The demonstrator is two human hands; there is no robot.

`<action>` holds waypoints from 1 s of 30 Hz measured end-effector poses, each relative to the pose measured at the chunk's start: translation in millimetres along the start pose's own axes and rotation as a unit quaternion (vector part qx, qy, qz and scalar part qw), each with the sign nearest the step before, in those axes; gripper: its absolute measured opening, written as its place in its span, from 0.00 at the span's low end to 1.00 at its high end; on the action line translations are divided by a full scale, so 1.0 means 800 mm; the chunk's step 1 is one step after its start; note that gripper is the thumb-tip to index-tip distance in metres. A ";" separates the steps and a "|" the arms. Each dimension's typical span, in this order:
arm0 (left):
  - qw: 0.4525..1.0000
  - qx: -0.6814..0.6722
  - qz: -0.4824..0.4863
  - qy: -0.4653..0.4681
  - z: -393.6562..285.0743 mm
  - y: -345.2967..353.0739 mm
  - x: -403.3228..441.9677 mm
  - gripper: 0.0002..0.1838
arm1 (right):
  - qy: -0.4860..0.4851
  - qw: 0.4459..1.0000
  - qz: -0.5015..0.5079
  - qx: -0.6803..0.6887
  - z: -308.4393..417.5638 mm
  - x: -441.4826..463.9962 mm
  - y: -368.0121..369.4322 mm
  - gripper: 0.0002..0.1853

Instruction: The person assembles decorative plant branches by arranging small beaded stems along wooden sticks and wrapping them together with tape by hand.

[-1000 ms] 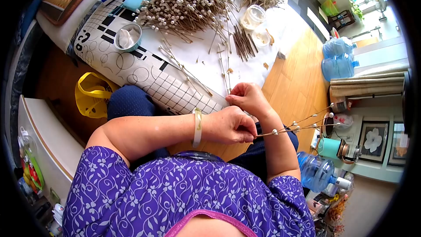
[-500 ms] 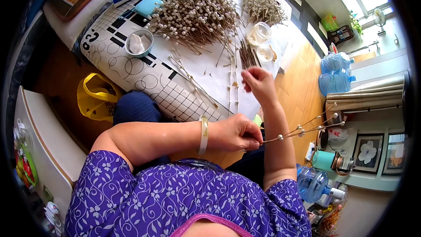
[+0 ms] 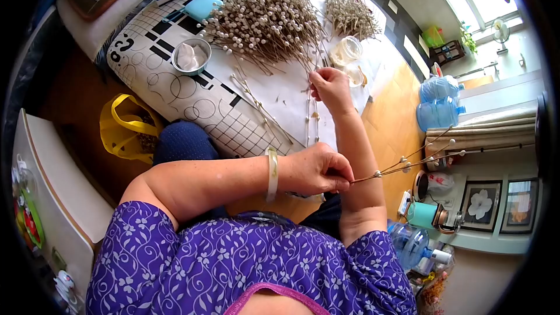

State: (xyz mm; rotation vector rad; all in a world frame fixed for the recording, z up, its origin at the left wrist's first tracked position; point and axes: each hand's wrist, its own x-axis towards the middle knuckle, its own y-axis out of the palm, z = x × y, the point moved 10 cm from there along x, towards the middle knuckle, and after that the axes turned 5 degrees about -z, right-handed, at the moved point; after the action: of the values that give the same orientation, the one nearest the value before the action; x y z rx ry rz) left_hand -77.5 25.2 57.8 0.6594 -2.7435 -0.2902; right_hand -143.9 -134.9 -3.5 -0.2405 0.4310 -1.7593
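In the head view, my left hand (image 3: 318, 169) is closed in a pinch on the lower end of a thin brown budded twig (image 3: 402, 166), whose branching tips with small white buds extend right across my right forearm. My right hand (image 3: 332, 88) is farther up over the table, fingertips pressed together near some thin stems; anything in them is too small to make out. Beyond it spreads a large heap of white-budded stems (image 3: 262, 23). A few budded twigs (image 3: 256, 102) lie left of my right hand, and slim sprigs (image 3: 309, 119) lie just below it.
A small bowl (image 3: 191, 57) with white material and a blue case (image 3: 202, 7) stand left of the heap. Clear tubs (image 3: 346, 51) and a smaller stem pile (image 3: 352, 14) are on the right. A yellow bag (image 3: 125, 128) is beside my knee.
My right hand has moved up and left over the table, covering the dark stems seen there before. My left hand keeps its pinch on the twig, nearly in place.
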 end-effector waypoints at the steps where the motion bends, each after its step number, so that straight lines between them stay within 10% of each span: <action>1: 1.000 -0.003 0.003 -0.001 0.000 0.002 0.001 0.05 | -0.001 1.000 -0.016 0.012 0.006 -0.015 -0.012 0.10; 30: 0.996 0.060 0.072 -0.002 0.027 0.043 -0.007 0.05 | 0.049 0.951 0.064 -0.299 -0.059 -0.136 -0.048 0.18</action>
State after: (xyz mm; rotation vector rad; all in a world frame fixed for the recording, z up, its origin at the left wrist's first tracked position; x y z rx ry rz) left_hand -94.4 60.8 45.1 0.4877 -2.8123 -0.0942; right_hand -170.8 -14.8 -22.8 -0.5412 1.0283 -1.4782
